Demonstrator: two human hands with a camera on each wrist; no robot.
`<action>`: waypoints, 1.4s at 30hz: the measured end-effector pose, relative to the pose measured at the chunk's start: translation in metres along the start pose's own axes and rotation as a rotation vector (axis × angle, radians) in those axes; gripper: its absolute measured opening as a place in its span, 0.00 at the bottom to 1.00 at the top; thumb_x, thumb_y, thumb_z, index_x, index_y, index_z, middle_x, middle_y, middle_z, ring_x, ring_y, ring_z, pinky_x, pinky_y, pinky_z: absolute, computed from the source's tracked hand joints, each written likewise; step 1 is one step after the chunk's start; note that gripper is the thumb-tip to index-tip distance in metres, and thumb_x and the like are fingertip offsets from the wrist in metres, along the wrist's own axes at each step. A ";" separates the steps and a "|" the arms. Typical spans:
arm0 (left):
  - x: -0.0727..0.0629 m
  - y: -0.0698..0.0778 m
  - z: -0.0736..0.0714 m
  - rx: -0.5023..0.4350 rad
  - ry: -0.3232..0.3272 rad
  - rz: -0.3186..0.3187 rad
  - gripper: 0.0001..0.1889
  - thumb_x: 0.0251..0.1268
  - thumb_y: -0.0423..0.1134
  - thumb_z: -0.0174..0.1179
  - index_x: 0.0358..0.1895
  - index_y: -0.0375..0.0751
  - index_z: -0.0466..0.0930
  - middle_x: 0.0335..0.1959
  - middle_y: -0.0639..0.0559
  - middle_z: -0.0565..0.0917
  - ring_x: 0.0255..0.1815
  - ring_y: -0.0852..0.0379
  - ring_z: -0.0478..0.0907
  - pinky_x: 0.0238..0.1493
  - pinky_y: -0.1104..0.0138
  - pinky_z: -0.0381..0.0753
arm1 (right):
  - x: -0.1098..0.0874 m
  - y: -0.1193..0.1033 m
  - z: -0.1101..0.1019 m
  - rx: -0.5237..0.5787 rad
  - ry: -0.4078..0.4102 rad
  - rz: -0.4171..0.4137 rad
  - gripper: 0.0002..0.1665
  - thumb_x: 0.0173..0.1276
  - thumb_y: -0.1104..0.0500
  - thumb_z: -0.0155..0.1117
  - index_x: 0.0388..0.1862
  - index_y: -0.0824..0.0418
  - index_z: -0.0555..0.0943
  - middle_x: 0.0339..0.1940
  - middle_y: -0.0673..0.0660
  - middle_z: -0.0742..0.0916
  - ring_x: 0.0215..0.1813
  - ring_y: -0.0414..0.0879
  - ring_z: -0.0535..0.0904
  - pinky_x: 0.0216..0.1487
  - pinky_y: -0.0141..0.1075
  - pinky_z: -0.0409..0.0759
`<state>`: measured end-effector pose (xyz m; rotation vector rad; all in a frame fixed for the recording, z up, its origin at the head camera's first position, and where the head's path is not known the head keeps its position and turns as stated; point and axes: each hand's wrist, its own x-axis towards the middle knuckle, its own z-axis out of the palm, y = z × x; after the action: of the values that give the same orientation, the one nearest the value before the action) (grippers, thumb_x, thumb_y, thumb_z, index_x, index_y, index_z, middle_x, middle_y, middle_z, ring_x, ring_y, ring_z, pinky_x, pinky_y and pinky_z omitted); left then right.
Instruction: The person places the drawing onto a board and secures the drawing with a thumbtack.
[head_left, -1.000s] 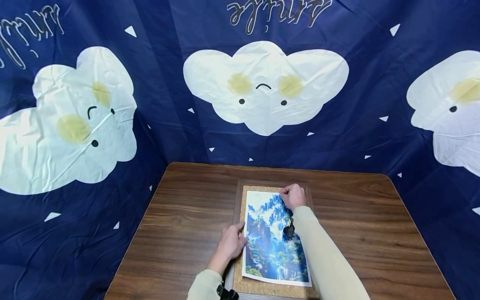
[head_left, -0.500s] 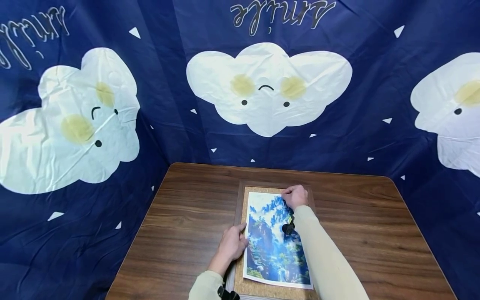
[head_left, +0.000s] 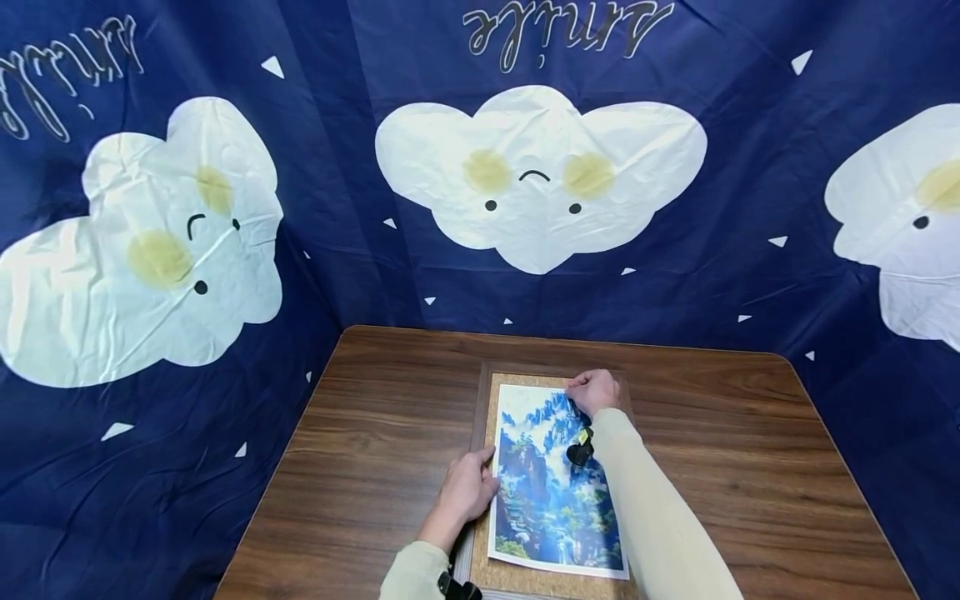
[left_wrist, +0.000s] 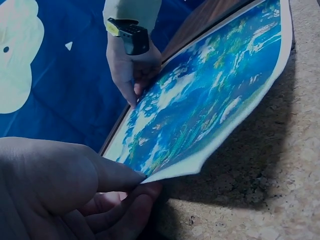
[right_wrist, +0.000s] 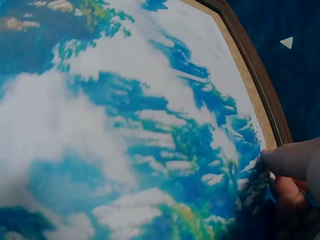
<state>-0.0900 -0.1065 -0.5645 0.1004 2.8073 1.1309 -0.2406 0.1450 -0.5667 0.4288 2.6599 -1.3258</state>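
A landscape print (head_left: pixel 551 483) with blue mountains and a white border lies over a cork board (head_left: pixel 517 577) in a brown frame. My left hand (head_left: pixel 465 487) pinches the print's left edge between thumb and fingers; in the left wrist view this edge and the near corner curl up off the cork. At the far edge, toward the right corner, my right hand (head_left: pixel 594 392) holds the print with thumb and index finger. The right wrist view shows the thumb (right_wrist: pixel 292 160) on that edge; whether anything small sits under the fingertips is hidden.
The board rests on a dark wooden table (head_left: pixel 360 467). Behind and beside it hangs a navy cloth (head_left: pixel 322 192) with white clouds and small triangles. Black wrist cameras are strapped to both wrists, the right one (head_left: pixel 580 452) hanging over the print.
Both hands keep their places on the print. The whole scene has shifted slightly to the right in the head view.
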 end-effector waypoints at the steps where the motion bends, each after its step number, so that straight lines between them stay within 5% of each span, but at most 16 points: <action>1: 0.001 0.000 0.000 0.004 0.000 -0.004 0.30 0.58 0.28 0.67 0.68 0.29 0.79 0.18 0.62 0.74 0.30 0.58 0.73 0.39 0.62 0.78 | 0.000 0.001 0.000 0.004 0.003 -0.002 0.05 0.66 0.58 0.77 0.34 0.59 0.92 0.38 0.57 0.90 0.45 0.56 0.82 0.57 0.55 0.80; 11: 0.002 0.003 0.003 0.014 -0.003 -0.015 0.32 0.56 0.28 0.64 0.69 0.30 0.78 0.22 0.55 0.75 0.39 0.51 0.78 0.38 0.61 0.77 | 0.000 0.015 0.001 0.007 0.024 -0.104 0.07 0.69 0.57 0.75 0.35 0.60 0.90 0.34 0.56 0.90 0.42 0.55 0.82 0.53 0.54 0.81; 18: 0.002 0.005 0.003 -0.007 -0.036 -0.032 0.32 0.61 0.32 0.65 0.71 0.28 0.75 0.20 0.55 0.74 0.32 0.54 0.76 0.35 0.63 0.74 | 0.002 0.023 0.003 -0.034 0.054 -0.223 0.08 0.71 0.57 0.73 0.38 0.62 0.89 0.33 0.56 0.90 0.39 0.53 0.84 0.55 0.53 0.81; 24: 0.001 0.006 0.001 -0.047 -0.073 -0.027 0.35 0.65 0.36 0.68 0.75 0.29 0.70 0.20 0.60 0.74 0.23 0.63 0.71 0.30 0.67 0.71 | 0.004 0.024 -0.007 -0.103 -0.014 -0.274 0.09 0.74 0.56 0.70 0.40 0.62 0.88 0.34 0.55 0.89 0.39 0.51 0.82 0.51 0.51 0.81; 32: -0.001 0.007 -0.008 -0.033 -0.111 0.032 0.36 0.67 0.37 0.68 0.76 0.27 0.68 0.24 0.60 0.77 0.26 0.64 0.72 0.33 0.66 0.74 | -0.002 0.023 -0.022 -0.241 -0.108 -0.387 0.12 0.75 0.57 0.67 0.50 0.63 0.87 0.42 0.57 0.88 0.42 0.50 0.81 0.51 0.51 0.82; 38: -0.006 0.003 -0.018 -0.002 -0.057 0.070 0.36 0.63 0.36 0.69 0.74 0.27 0.71 0.28 0.59 0.83 0.33 0.59 0.79 0.41 0.61 0.81 | -0.011 0.032 -0.027 -0.293 -0.097 -0.519 0.15 0.74 0.57 0.68 0.54 0.64 0.86 0.46 0.60 0.88 0.47 0.55 0.82 0.53 0.56 0.81; 42: -0.004 -0.004 -0.022 0.055 0.021 0.112 0.33 0.64 0.38 0.71 0.71 0.30 0.75 0.40 0.51 0.87 0.45 0.47 0.84 0.51 0.52 0.83 | -0.025 0.036 -0.033 -0.305 -0.035 -0.584 0.20 0.74 0.56 0.69 0.59 0.66 0.85 0.55 0.64 0.87 0.56 0.61 0.83 0.59 0.60 0.80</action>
<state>-0.0887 -0.1245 -0.5515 0.2546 2.8846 1.0827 -0.2055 0.1870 -0.5684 -0.4351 3.0049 -0.9785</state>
